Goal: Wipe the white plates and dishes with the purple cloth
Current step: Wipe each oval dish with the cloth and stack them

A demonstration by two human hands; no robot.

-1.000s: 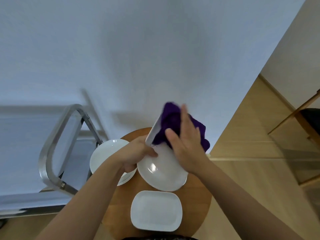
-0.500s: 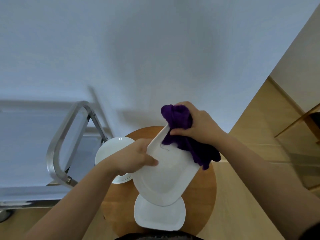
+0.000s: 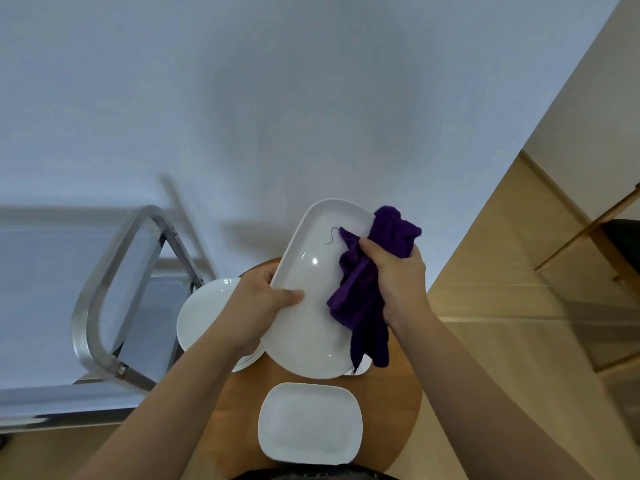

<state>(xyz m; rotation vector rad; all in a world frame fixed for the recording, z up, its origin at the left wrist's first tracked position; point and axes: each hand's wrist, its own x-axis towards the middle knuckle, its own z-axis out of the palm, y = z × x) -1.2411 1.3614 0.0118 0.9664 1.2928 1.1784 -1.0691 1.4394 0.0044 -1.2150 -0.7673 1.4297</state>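
Round wooden table [image 3: 398,407], left hand [image 3: 258,311] gripping tilted oval platter [image 3: 311,306], right hand [image 3: 398,278] clutching purple cloth [image 3: 367,292]

We seem to be in a home. We see a small round wooden table [image 3: 398,403] against a plain white wall [image 3: 277,116], light wood flooring [image 3: 502,271], and a metal-framed cart [image 3: 100,289] alongside.

We see the oval platter [image 3: 311,299] now tilted up higher than before, its face fully toward us. The right hand [image 3: 398,275] has slid the purple cloth [image 3: 367,289] from the far end down along the right rim.
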